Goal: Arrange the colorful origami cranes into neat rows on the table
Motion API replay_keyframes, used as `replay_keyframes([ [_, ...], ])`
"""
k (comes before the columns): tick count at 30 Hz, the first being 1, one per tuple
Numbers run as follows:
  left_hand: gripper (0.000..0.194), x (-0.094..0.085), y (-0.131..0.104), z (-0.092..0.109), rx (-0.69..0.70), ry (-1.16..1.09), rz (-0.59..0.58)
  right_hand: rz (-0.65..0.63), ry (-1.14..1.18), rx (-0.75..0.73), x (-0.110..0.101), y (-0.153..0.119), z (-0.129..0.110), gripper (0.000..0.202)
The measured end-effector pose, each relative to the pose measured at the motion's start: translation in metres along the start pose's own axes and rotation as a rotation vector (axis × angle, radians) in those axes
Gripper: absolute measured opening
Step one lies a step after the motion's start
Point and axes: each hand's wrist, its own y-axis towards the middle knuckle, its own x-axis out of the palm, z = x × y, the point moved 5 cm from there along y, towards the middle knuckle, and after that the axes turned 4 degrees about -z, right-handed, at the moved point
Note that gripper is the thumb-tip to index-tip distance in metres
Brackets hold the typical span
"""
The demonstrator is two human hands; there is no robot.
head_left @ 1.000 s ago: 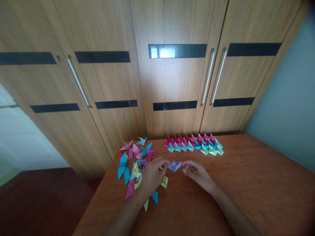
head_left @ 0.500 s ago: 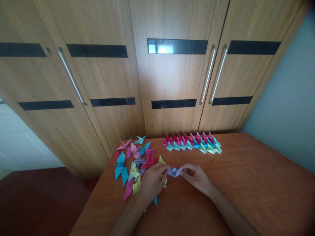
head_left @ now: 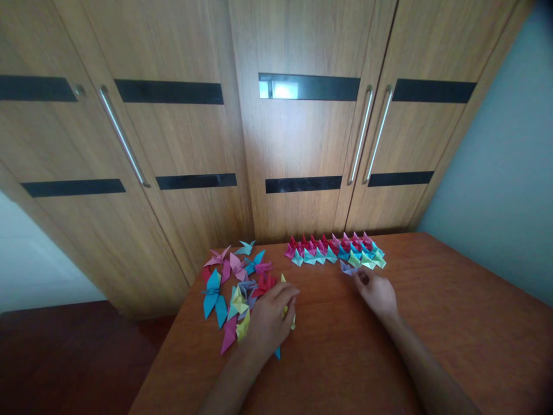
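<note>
My right hand (head_left: 379,295) pinches a small lavender folded paper piece (head_left: 347,268) by its right end, just in front of the rows of folded paper pieces (head_left: 319,253) in red, pink, blue, mint and yellow. Over the front right of a loose pile of paper cranes, my left hand (head_left: 276,311) hovers or rests with curved fingers slightly apart, and nothing shows between them. The pile includes a blue crane (head_left: 212,293), a red crane (head_left: 264,283) and a yellow crane (head_left: 238,302), some partly hidden by my left hand.
The brown wooden table (head_left: 328,357) stands against a wooden wardrobe (head_left: 298,138) with metal handles. A pale blue crane (head_left: 246,248) lies at the table's back left edge. A grey-blue wall (head_left: 501,173) rises on the right.
My left hand has let go of the lavender piece and stays near the pile. My right hand has carried the piece right and back, up to the rows.
</note>
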Motion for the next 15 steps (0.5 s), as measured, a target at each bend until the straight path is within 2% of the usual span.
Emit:
replay_keyframes([
  [3,0.027,0.0,-0.001,0.003,0.02,0.012,-0.003,-0.1,-0.192,0.098,0.005,0.003,0.001,0.026],
  [7,0.029,-0.002,-0.001,0.005,0.008,0.035,-0.015,-0.186,-0.309,0.156,0.009,0.008,-0.011,0.03],
  [15,0.029,-0.003,-0.002,0.003,0.002,0.075,0.015,-0.202,-0.362,0.192,0.016,0.017,-0.022,0.034],
])
